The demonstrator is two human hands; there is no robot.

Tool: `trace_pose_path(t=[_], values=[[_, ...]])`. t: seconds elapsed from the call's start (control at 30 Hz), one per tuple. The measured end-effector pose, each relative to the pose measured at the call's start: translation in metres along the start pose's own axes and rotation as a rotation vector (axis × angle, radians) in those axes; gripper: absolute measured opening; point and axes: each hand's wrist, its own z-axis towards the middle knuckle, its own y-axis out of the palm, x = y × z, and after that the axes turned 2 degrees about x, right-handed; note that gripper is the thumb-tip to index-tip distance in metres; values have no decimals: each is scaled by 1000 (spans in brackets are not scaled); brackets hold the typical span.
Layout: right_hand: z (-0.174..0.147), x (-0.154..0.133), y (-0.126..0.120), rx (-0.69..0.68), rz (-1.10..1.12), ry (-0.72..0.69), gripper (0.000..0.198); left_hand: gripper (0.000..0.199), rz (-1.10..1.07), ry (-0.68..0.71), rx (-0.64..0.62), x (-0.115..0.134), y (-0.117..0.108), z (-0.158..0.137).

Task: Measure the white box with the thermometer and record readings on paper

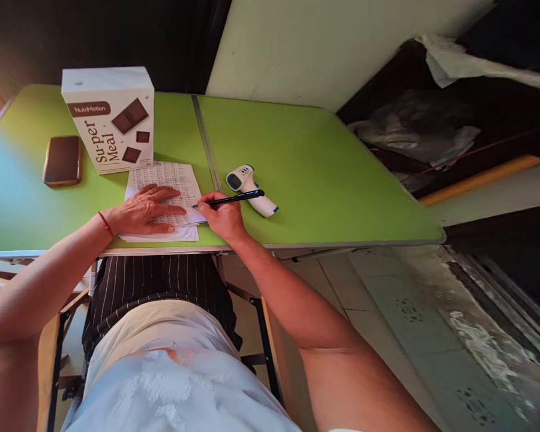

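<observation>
Several sheets of paper [180, 177] covered in handwriting lie stacked on the green table. My left hand [146, 211] rests flat on them with its fingers spread, a ring on one finger and a red bracelet at the wrist. In my right hand [225, 219] is a black pen [238, 198], pinched between thumb and fingers. The pen's tip is at the right part of the top sheet, just beside the left fingertips; whether it touches the paper I cannot tell. Right behind the right hand lies a white and blue infrared thermometer [263, 206].
A white box [117, 144] labelled "Su-per Meal" stands upright behind the papers. Left of it lies a smartphone [63, 161], dark side up. The folding table [324, 180] has a metal seam and edge. Plastic bags [400, 132] lie in the dark area at right.
</observation>
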Motion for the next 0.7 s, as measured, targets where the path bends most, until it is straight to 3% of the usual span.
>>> trace_pose_path(t=[0.27,0.4,0.47,0.57,0.63,0.7], values=[[0,0,-1,-13,-41,-7,5,51,-30,-1,23,0,-1,0],[0,1,-1,-24,-49,-5,6,48,-120,-9,141,-5,-6,-2],[0,1,0,-17,-41,6,6,44,-93,-101,302,-9,-9,-5],[0,0,2,-3,-16,17,7,42,22,-374,707,-20,-15,-14],[0,-1,2,0,-1,20,7,52,48,-532,973,-30,-20,-22],[0,-2,2,-5,5,22,7,61,-8,-627,1078,-43,-26,-28]])
